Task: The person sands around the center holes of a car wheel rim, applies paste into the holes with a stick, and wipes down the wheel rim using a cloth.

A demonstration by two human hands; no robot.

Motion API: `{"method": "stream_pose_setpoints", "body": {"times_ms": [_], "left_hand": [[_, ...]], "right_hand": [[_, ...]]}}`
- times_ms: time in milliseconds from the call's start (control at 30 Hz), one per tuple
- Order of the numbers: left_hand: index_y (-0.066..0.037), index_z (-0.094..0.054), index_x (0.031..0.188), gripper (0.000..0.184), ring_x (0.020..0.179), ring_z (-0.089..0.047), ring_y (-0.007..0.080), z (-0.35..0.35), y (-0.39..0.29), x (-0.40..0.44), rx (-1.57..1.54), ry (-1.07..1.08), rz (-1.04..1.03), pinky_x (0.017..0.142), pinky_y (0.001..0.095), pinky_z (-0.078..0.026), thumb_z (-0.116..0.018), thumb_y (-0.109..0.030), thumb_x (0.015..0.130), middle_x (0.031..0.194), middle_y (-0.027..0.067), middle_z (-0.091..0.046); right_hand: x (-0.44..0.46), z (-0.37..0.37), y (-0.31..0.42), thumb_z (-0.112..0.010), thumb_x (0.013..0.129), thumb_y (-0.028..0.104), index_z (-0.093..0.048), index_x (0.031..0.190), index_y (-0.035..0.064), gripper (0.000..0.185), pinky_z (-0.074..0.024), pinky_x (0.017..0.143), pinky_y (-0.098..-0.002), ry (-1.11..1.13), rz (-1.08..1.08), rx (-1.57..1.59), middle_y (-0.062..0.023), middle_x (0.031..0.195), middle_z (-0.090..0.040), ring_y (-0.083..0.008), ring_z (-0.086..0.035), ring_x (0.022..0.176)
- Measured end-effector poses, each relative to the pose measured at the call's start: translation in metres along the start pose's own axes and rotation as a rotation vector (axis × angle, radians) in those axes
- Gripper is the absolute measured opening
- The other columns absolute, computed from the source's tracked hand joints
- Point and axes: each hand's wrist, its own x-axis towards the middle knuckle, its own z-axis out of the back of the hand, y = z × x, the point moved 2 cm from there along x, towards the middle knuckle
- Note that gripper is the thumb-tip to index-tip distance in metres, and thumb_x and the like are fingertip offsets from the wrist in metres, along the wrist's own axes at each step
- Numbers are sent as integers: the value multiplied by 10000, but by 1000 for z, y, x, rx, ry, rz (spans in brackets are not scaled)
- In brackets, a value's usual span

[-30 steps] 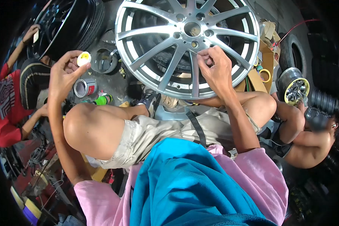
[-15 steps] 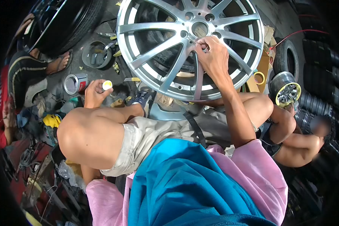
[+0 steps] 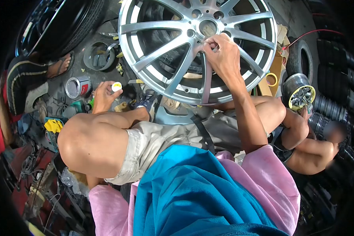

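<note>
A silver multi-spoke wheel rim [image 3: 185,67] fills the upper middle of the head view, lying over a dark tire. At its hub, my right hand [image 3: 224,55] is closed in a pinch against the top of a lower spoke. Whatever is between those fingertips is too small to make out. Left of the rim, my left hand [image 3: 104,96] holds a small white cup [image 3: 116,86] with something yellow inside, gripped between thumb and fingers and apart from the wheel.
A paint can [image 3: 78,87] and a round open container [image 3: 100,56] stand on the floor at left. Another person's sandaled foot [image 3: 61,65] is near them. At right, a shirtless person [image 3: 312,155] sits by a smaller wheel [image 3: 299,92]. A tape roll [image 3: 271,80] lies near cardboard.
My left hand has shifted slightly to the right with the white cup, nearer the rim. My right hand stays pinched at the hub, with only a slight change of finger position.
</note>
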Motion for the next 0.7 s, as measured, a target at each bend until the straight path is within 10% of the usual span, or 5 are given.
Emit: {"method": "stream_pose_setpoints", "body": {"times_ms": [267, 467, 700], "left_hand": [[-44, -719, 1143, 479, 794, -649, 207, -40, 42, -6, -47, -64, 22, 726, 366, -532, -950, -217, 761, 943, 104, -668], [-67, -675, 1175, 511, 1157, -638, 476, -74, 63, -19, 23, 8, 160, 974, 567, -518, -918, -194, 744, 1129, 236, -674], [-59, -653, 1204, 464, 1110, -653, 482, -74, 75, 2, 199, -85, 226, 917, 561, -545, -856, -121, 791, 1213, 232, -620]], "right_hand": [[-29, 9, 72, -741, 904, 111, -767, 975, 35, 107, -530, 704, -299, 187, -122, 338, -79, 889, -707, -137, -630, 726], [-109, -72, 143, -748, 948, 17, -709, 991, 18, 58, -453, 631, -216, 607, -81, 748, 11, 835, -665, -16, -546, 727], [-126, -242, 107, -718, 894, 151, -714, 893, 14, 137, -585, 780, -432, 670, -265, 578, -161, 867, -741, -322, -726, 782]]}}
